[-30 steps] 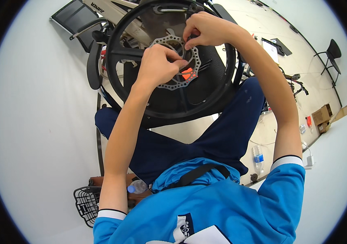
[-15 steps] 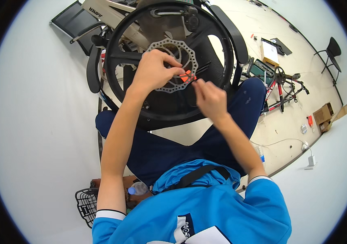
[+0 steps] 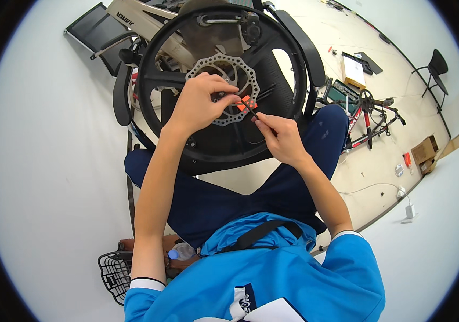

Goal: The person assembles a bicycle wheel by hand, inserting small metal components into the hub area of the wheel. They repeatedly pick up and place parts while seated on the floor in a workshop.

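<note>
A black spoked wheel (image 3: 151,115) lies flat in front of me on a black chair seat. At its hub sits a silver brake disc (image 3: 254,86) ringed with holes. My right hand (image 3: 284,140), right of the disc's near edge, pinches a thin dark rod (image 3: 250,110), perhaps a hex key. The rod slants up and left toward my left hand (image 3: 200,102). Over the disc's left side, that hand holds thumb and forefinger close together near the rod's far end; what lies between them is too small to make out. A small orange piece (image 3: 244,105) shows behind the rod.
Black armrests (image 3: 310,59) flank the wheel; a pale bike frame (image 3: 132,16) stands beyond. On the floor to the right are a red-black bike frame (image 3: 368,121), a green tool case (image 3: 342,94) and a cardboard box (image 3: 423,150). A black basket (image 3: 115,273) and bottle (image 3: 182,251) lie lower left.
My right hand has shifted slightly down and its blur is gone, so the dark rod shows clearly. My left hand stays over the disc, moved slightly left and down.
</note>
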Available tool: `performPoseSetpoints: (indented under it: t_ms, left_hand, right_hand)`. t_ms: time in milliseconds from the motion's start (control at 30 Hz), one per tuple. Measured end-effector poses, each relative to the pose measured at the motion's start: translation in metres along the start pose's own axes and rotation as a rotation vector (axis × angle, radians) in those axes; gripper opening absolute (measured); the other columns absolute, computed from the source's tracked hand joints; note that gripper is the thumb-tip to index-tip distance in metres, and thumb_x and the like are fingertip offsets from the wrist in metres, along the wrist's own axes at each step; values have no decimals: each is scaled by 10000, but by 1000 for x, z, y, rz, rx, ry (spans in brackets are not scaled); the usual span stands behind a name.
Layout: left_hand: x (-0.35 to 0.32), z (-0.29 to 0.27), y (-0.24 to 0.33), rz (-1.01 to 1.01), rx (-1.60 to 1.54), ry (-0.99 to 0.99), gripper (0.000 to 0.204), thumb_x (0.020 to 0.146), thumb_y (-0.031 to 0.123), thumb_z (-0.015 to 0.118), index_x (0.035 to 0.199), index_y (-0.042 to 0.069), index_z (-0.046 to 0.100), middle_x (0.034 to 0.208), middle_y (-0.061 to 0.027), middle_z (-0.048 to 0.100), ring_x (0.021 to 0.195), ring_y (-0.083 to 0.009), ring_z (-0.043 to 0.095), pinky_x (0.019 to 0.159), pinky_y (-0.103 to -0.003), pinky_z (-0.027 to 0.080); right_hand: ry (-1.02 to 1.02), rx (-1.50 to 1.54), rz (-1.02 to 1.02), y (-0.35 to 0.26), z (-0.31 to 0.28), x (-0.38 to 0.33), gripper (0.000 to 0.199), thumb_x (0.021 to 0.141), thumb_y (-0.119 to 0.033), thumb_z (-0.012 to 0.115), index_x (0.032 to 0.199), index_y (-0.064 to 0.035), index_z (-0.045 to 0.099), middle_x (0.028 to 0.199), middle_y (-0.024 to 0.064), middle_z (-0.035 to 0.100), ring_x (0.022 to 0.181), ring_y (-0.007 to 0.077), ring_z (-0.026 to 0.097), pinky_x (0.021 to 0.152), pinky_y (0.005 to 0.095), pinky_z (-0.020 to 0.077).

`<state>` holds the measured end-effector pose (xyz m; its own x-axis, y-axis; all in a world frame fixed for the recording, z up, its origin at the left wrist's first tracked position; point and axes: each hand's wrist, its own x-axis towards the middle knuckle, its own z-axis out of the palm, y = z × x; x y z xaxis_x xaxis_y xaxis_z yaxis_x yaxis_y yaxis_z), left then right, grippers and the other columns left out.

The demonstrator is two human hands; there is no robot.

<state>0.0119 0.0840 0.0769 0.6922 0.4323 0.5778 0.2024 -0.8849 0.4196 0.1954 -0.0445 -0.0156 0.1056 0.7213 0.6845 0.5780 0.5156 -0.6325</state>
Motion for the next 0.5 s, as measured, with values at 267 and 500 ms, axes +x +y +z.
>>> performPoseSetpoints:
  t_ms: [267, 500]
  left_hand:
    - [-6, 12, -9, 378, 424, 158, 154, 745, -6, 748, 891, 43, 741, 895, -44, 720, 887, -229, 652, 815, -363, 518]
    - [-9, 10, 3, 330, 313, 319, 174, 751, -29, 750, 910, 38, 731, 897, -48, 714, 909, -250, 652, 814, -365, 530]
  right_hand:
    - [179, 174, 258, -10, 37, -20, 152, 978, -84, 694, 1008, 62, 727, 619, 58, 567, 522, 79, 438, 496, 260, 361]
    - [21, 242, 326, 0, 4, 0, 154, 983, -84, 672, 1011, 53, 736, 715, 9, 631, 639, 43, 486, 562, 241, 391]
